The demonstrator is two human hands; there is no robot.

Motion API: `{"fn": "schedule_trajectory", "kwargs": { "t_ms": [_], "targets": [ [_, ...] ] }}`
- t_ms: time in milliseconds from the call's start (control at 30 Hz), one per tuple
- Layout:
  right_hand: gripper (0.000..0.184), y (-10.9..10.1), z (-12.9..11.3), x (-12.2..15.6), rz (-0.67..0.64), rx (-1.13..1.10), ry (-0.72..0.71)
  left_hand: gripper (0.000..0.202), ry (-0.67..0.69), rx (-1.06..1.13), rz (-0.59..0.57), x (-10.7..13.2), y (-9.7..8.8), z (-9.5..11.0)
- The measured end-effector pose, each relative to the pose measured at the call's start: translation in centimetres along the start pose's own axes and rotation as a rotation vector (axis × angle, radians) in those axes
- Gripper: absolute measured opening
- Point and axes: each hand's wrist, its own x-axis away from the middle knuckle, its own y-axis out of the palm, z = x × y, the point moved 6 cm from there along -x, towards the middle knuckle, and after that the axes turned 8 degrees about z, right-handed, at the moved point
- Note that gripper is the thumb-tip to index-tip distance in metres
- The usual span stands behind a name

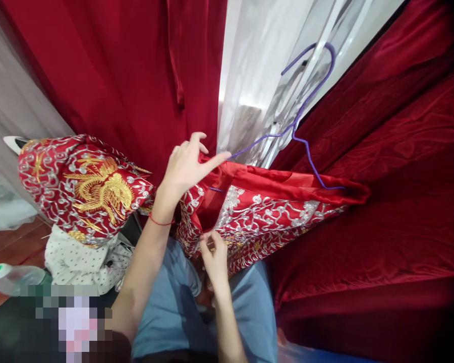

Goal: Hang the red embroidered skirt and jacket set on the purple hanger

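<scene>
A red satin garment [265, 209] with silver embroidery, perhaps a skirt, hangs on a purple wire hanger [306, 98]. Its waistband gapes at the left, where a slit in the side runs downward. My left hand [187, 164] lies over the left end of the waistband, thumb stretched out toward the hanger's arm and fingers apart. Lower down, at the bottom of the slit, my right hand [215, 249] pinches the edge of the garment between thumb and fingertips. Whether a zipper pull sits in that pinch is too small to see.
At left stands a red embroidered piece [98, 191] with a gold animal figure. Below it lie a dotted white cloth [81, 259] and a clear bottle [18, 280]. Red curtains [128, 65] hang behind; dark red velvet [393, 201] drapes on the right beside a white frame [291, 101].
</scene>
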Motion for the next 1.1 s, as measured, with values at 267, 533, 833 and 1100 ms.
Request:
{"fn": "schedule_trajectory", "kwargs": {
  "t_ms": [267, 533, 833, 1100],
  "targets": [
    [0.019, -0.4, -1.3, 0.2, -0.035, -0.027, 0.014, 0.02, -0.159, 0.158, 0.495, 11.2, -3.3, -2.9],
    [0.022, -0.1, -0.4, 0.4, -0.045, -0.203, 0.165, 0.016, -0.313, 0.225, -0.15, 23.8, 5.7, -6.4],
    [0.032, 0.2, -0.3, 0.9, -0.064, -0.26, 0.228, 0.004, -0.344, 0.089, -0.073, 24.1, 6.5, -7.0],
    [0.033, 0.5, 0.4, 0.8, -0.07, -0.347, 0.269, 0.013, -0.42, 0.15, -0.099, 24.5, 7.6, -7.2]
  ]
}}
